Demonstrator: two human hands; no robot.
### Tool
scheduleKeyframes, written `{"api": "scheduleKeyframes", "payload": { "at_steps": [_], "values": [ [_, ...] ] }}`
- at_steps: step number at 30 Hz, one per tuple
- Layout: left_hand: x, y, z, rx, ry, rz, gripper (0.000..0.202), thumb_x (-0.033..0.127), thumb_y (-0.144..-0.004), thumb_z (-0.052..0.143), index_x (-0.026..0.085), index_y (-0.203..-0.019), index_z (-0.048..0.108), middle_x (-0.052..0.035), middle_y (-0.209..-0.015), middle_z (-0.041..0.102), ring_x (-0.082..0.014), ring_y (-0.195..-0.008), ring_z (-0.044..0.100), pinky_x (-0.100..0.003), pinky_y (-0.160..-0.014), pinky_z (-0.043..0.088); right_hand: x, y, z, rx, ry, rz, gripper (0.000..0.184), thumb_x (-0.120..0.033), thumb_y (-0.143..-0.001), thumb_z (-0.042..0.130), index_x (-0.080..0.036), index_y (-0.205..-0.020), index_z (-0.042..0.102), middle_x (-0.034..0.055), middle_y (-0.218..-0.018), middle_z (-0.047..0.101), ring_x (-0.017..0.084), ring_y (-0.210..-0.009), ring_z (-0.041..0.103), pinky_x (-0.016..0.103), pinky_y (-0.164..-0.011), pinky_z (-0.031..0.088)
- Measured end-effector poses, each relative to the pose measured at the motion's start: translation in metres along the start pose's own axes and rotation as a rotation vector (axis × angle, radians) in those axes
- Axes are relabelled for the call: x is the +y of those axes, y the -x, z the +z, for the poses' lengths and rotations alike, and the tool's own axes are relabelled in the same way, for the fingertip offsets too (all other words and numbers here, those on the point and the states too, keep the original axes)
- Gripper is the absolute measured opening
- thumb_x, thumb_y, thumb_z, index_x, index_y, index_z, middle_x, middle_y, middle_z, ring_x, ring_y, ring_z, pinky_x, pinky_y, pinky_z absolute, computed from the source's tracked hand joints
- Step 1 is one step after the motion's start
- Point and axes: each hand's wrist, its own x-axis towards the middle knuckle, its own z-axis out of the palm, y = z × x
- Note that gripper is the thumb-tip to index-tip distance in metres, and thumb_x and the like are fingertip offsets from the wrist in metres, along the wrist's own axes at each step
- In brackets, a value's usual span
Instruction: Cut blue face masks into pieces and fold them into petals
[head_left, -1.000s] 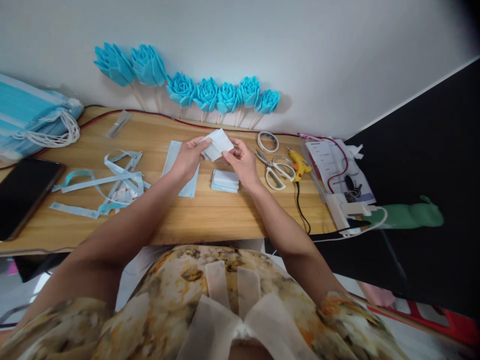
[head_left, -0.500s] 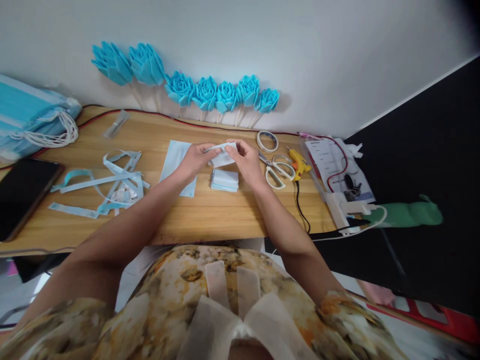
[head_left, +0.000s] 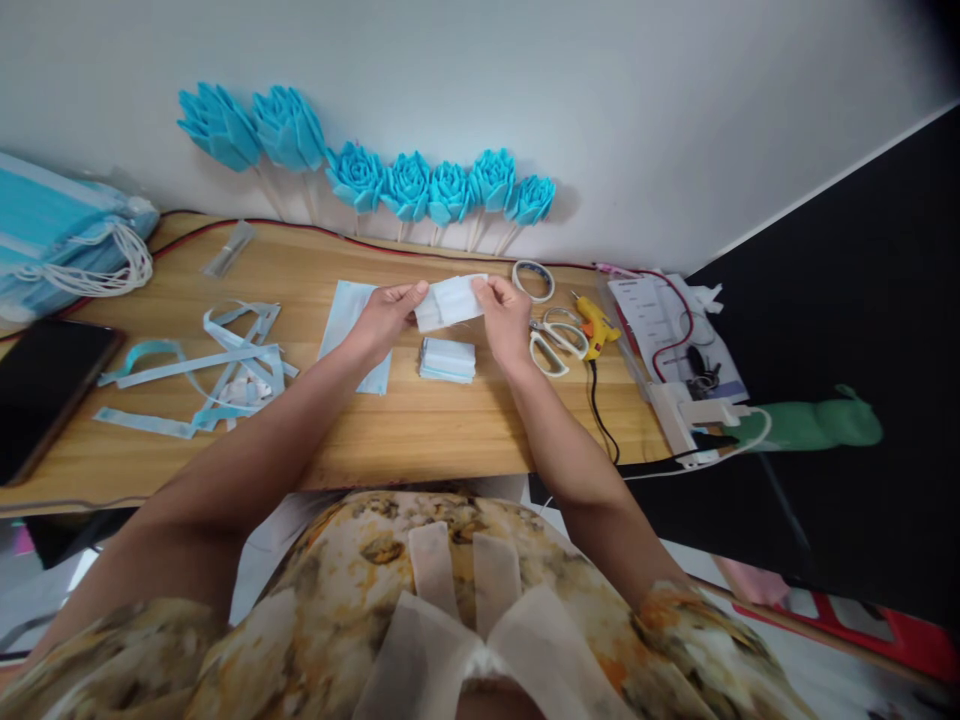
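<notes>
A folded white strip of mask fabric (head_left: 451, 300) is held flat between both hands above the wooden desk (head_left: 420, 430). My left hand (head_left: 386, 318) pinches its left end and my right hand (head_left: 507, 318) pinches its right end. Just below the strip lies a small stack of folded fabric pieces (head_left: 448, 359). A flat pale blue mask sheet (head_left: 346, 325) rests on the desk under my left wrist.
Blue fabric roses (head_left: 409, 185) lean on the wall. Cut mask strips (head_left: 217, 365), a phone (head_left: 41, 385) and a mask pack (head_left: 60, 240) lie left. Scissors (head_left: 553, 338), a tape roll (head_left: 532, 280), a yellow glue gun (head_left: 596, 325) and a power strip (head_left: 686, 410) lie right.
The white piece went from a wider tilted rectangle to a narrow folded strip, now stretched level between the two hands. My right hand shifted slightly to the right.
</notes>
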Motion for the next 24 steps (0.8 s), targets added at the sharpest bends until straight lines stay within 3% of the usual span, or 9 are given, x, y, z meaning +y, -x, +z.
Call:
{"api": "scheduleKeyframes", "payload": {
  "at_steps": [4, 7, 10, 15, 20, 24],
  "values": [
    [-0.004, -0.003, -0.003, 0.041, 0.026, 0.021, 0.057, 0.072, -0.074, 0.077, 0.015, -0.081, 0.073, -0.0082, -0.081, 0.077, -0.0237, -0.087, 0.075, -0.031, -0.076, 0.055, 0.009, -0.016, -0.011, 0.166, -0.184, 0.053, 0.042, -0.061, -0.085, 0.063, -0.023, -0.073, 0.05, -0.0041, -0.069, 0.046, 0.011, -0.065, 0.047, 0.026, -0.064, 0.043],
    [-0.005, -0.004, -0.004, 0.058, 0.054, 0.019, 0.056, 0.07, -0.073, 0.078, 0.016, -0.083, 0.073, -0.0084, -0.084, 0.078, -0.0247, -0.09, 0.075, -0.034, -0.082, 0.056, 0.004, -0.018, -0.012, 0.134, -0.345, 0.038, 0.043, -0.065, -0.079, 0.07, -0.024, -0.083, 0.056, -0.0013, -0.081, 0.059, 0.013, -0.075, 0.057, 0.028, -0.073, 0.051],
    [-0.004, -0.003, -0.003, 0.058, 0.064, 0.011, 0.055, 0.07, -0.073, 0.079, 0.016, -0.084, 0.073, -0.0075, -0.085, 0.078, -0.0233, -0.088, 0.075, -0.033, -0.083, 0.057, -0.005, -0.011, -0.007, 0.02, -0.415, 0.036, 0.049, -0.07, -0.074, 0.074, -0.025, -0.087, 0.061, 0.0, -0.085, 0.065, 0.014, -0.076, 0.061, 0.03, -0.073, 0.054],
    [0.0, -0.001, 0.0, 0.072, 0.042, -0.042, 0.055, 0.07, -0.074, 0.078, 0.016, -0.081, 0.072, -0.0059, -0.08, 0.077, -0.0193, -0.08, 0.072, -0.029, -0.075, 0.055, -0.012, 0.007, 0.003, -0.204, -0.286, 0.059, 0.039, -0.059, -0.08, 0.074, -0.022, -0.087, 0.069, -0.0018, -0.076, 0.066, 0.012, -0.068, 0.059, 0.027, -0.066, 0.049],
    [0.003, 0.001, 0.004, 0.026, 0.057, -0.064, 0.055, 0.07, -0.076, 0.077, 0.016, -0.075, 0.068, -0.0062, -0.072, 0.073, -0.0185, -0.071, 0.07, -0.028, -0.068, 0.053, -0.014, 0.011, 0.005, -0.212, -0.121, 0.033, 0.026, -0.046, -0.084, 0.071, -0.02, -0.084, 0.07, -0.0021, -0.073, 0.067, 0.011, -0.067, 0.056, 0.026, -0.065, 0.044],
    [0.004, 0.0, 0.005, 0.028, 0.061, -0.066, 0.06, 0.074, -0.081, 0.068, 0.015, -0.079, 0.071, -0.0103, -0.075, 0.075, -0.0233, -0.08, 0.073, -0.031, -0.071, 0.054, -0.017, 0.011, 0.005, -0.194, -0.075, 0.035, 0.025, -0.045, -0.086, 0.068, -0.02, -0.082, 0.068, -0.0025, -0.07, 0.063, 0.011, -0.066, 0.053, 0.026, -0.063, 0.042]
  ]
}}
